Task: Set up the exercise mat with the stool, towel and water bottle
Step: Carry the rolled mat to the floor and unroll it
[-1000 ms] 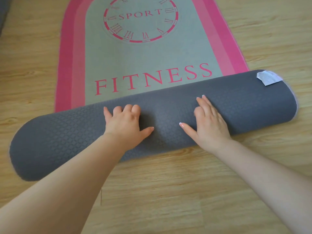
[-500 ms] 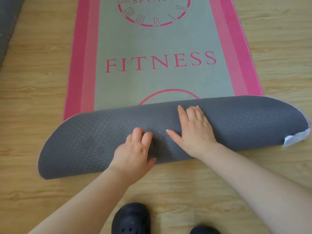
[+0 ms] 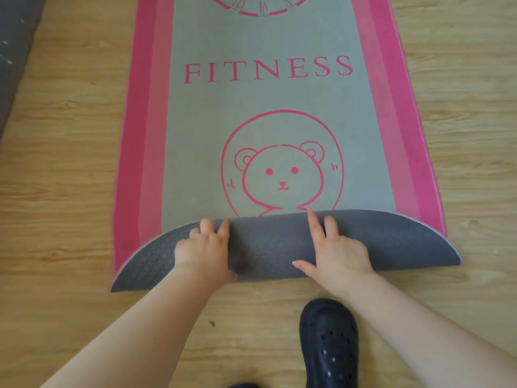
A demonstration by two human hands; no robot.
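The exercise mat [image 3: 279, 107] lies mostly unrolled on the wooden floor, grey-green with pink borders, the word FITNESS and a pink bear drawing. Its near end is still curled over, showing the dark grey textured underside [image 3: 274, 247]. My left hand [image 3: 205, 247] rests on the curl left of centre, fingers hooked over its far edge. My right hand [image 3: 335, 247] lies flat on the curl right of centre, fingers spread. No stool, towel or water bottle is in view.
My dark clog shoe [image 3: 328, 345] stands on the floor just behind the curl, under my right forearm; another shoe tip [image 3: 243, 385] shows at the bottom edge. A grey surface [image 3: 14, 51] fills the far left corner. Wooden floor [image 3: 56, 191] runs along both sides of the mat.
The roll has come toward me and shrunk to a last thin curl, uncovering the bear drawing. Both hands moved back with it, and the white label on its right end is out of sight.
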